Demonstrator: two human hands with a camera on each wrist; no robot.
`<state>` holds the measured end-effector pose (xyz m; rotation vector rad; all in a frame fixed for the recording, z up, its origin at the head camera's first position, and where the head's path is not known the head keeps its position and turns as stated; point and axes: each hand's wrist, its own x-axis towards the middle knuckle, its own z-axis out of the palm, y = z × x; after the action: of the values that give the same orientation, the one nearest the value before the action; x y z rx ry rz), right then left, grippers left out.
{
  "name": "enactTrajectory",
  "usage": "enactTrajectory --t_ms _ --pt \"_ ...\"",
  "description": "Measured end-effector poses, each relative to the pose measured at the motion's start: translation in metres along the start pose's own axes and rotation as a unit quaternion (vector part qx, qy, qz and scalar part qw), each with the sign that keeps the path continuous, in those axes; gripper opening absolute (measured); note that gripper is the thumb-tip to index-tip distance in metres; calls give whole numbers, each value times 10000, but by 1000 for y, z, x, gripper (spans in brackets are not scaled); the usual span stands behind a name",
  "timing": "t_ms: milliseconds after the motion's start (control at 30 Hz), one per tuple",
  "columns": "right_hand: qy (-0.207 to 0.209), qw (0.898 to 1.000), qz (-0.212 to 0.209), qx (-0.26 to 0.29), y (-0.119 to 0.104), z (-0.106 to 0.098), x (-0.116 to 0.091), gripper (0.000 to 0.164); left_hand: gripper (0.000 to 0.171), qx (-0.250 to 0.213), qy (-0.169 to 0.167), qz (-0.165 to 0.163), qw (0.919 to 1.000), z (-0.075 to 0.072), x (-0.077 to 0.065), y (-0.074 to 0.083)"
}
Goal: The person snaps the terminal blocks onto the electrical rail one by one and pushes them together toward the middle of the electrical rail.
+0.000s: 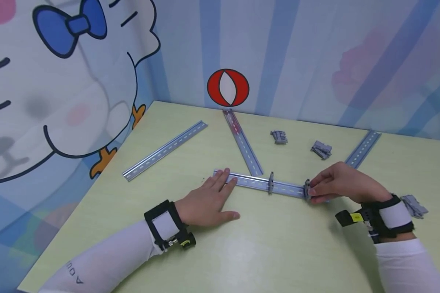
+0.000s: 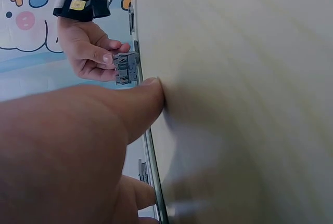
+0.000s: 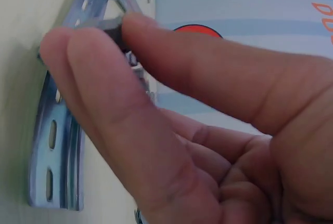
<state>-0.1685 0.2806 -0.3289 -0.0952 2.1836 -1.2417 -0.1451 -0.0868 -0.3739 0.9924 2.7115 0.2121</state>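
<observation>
A slotted metal DIN rail (image 1: 251, 182) lies across the middle of the table. My left hand (image 1: 209, 203) rests on its left end, fingers stretched out and thumb apart on the table side. With thumb and fingers my right hand (image 1: 341, 183) pinches a small grey terminal block (image 1: 307, 189) at the right part of the same rail. That block (image 2: 126, 68) shows its side face in the left wrist view, against the rail; whether it is clipped on, I cannot tell. Another grey block (image 1: 271, 183) stands upright on the rail between the hands. Fingers hide most of the pinched block in the right wrist view.
Further slotted rails lie around: one at left (image 1: 165, 150), one with a reddish reflection (image 1: 243, 142) behind the middle rail, one at right (image 1: 363, 149). Small piles of grey blocks sit at the back (image 1: 279, 137), back right (image 1: 321, 149) and beyond the right wrist (image 1: 413, 206). Printed walls border the table.
</observation>
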Motion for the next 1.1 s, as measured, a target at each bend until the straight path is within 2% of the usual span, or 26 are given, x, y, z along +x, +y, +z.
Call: enactTrajectory --t_ms 433,733,1100 --pt "110 9996 -157 196 -4 14 7 44 90 52 24 30 10000 -2 -1 0" --pt "62 9971 -289 707 1 21 11 47 90 61 3 39 10000 1 0 1" --pt "217 9959 -449 757 -11 44 20 50 91 30 -53 -1 10000 2 1 -1"
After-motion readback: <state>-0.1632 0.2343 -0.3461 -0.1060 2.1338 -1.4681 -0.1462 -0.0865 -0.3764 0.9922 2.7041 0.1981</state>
